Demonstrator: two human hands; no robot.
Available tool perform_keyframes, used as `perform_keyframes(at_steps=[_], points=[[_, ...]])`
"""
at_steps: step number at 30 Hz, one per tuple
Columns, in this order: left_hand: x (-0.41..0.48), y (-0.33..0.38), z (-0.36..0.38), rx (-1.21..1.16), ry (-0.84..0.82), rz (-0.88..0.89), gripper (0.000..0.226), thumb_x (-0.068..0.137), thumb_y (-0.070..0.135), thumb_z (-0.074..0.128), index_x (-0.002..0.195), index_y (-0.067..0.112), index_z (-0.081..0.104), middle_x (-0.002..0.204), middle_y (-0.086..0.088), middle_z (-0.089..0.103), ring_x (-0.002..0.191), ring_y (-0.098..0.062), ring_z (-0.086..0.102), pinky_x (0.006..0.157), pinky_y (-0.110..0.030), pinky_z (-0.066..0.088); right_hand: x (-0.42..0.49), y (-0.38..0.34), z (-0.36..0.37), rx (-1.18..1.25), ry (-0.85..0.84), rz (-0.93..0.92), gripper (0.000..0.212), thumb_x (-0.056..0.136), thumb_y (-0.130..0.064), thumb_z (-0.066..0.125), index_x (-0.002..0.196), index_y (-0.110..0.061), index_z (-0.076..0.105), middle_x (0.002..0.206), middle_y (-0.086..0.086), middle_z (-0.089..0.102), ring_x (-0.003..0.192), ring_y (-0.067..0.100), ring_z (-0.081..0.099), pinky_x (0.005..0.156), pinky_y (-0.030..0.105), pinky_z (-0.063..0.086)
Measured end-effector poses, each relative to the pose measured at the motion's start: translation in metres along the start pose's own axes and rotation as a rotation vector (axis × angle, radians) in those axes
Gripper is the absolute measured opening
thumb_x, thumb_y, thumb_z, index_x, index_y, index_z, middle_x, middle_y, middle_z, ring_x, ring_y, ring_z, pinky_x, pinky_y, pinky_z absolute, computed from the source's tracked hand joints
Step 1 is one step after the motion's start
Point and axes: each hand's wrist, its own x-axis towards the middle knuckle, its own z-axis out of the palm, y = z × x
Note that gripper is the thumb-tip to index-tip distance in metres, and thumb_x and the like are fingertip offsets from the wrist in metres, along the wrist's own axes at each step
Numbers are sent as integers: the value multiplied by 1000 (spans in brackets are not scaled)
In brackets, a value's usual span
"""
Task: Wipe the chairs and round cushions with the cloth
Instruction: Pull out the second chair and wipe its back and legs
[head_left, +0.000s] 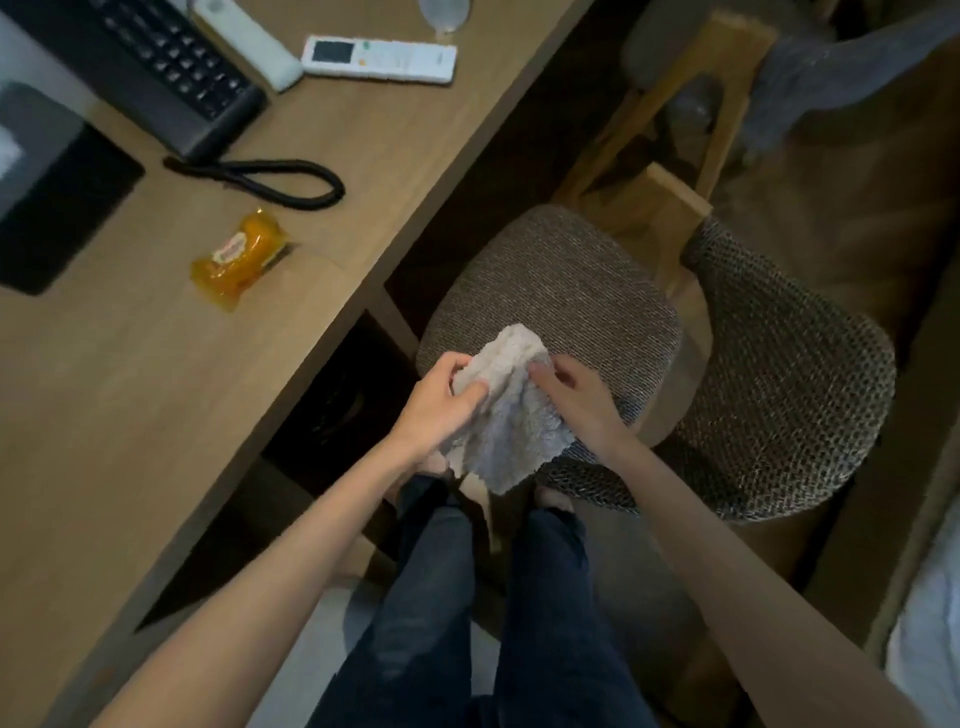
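Observation:
A pale grey cloth (506, 410) hangs bunched between both hands, just above the near edge of a round grey-brown woven cushion (561, 291) on a wooden chair (670, 202). My left hand (441, 402) grips the cloth's left side, thumb on top. My right hand (574, 395) pinches its right side with curled fingers. A second round cushion (779, 374) with a coarser dark weave lies to the right, partly under the first. Another chair's wooden frame (727, 57) shows at the top right.
A long wooden desk (156, 374) runs along the left, carrying a black telephone (171, 67), a white remote (379, 60) and an orange packet (239, 260). My legs in dark jeans (493, 623) stand below. White bedding (930, 623) shows at the right edge.

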Motion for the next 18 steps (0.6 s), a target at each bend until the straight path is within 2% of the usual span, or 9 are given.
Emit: perform_keyframes(at_steps=[2,4,6,8,11,18], points=[[22,-9,-5,-7,-95,41,11,95,26,55,105,20,54,92,10,59,78,-4,58,65,-18,43,11,10,12,16,78,-13,26,96,-36,55,95,-12,64,88,1,66,79,12,62,66,25,48],[40,-23,-6,-25,-147,58,11,95,29,53,102,21,56,94,7,63,87,-12,62,74,-27,48,21,24,24,-24,164,-18,27,97,-41,52,102,-17,61,91,-2,65,83,13,62,69,29,47],[56,-40,-1,-35,-159,117,17,95,36,54,103,21,59,95,5,65,91,-14,64,79,-33,49,32,40,34,-12,233,-39,21,97,-39,51,104,-21,57,79,-4,64,71,13,59,63,31,44],[68,-58,8,-13,-150,208,23,93,40,56,106,21,60,95,9,65,91,-9,63,78,-28,49,39,56,44,26,292,-61,18,97,-38,52,100,-20,54,65,-3,62,60,13,55,55,27,41],[85,-82,23,0,-121,316,27,93,42,57,109,21,61,97,12,64,90,-3,62,77,-22,50,48,79,55,36,358,-129,20,98,-38,51,100,-18,55,56,-11,60,51,3,54,49,20,41],[72,-124,26,-75,-39,561,19,93,32,59,104,17,63,93,14,62,78,13,58,68,-6,43,34,112,94,-40,490,-314,24,99,-38,49,97,-18,62,81,-12,64,64,-6,57,57,14,43]])
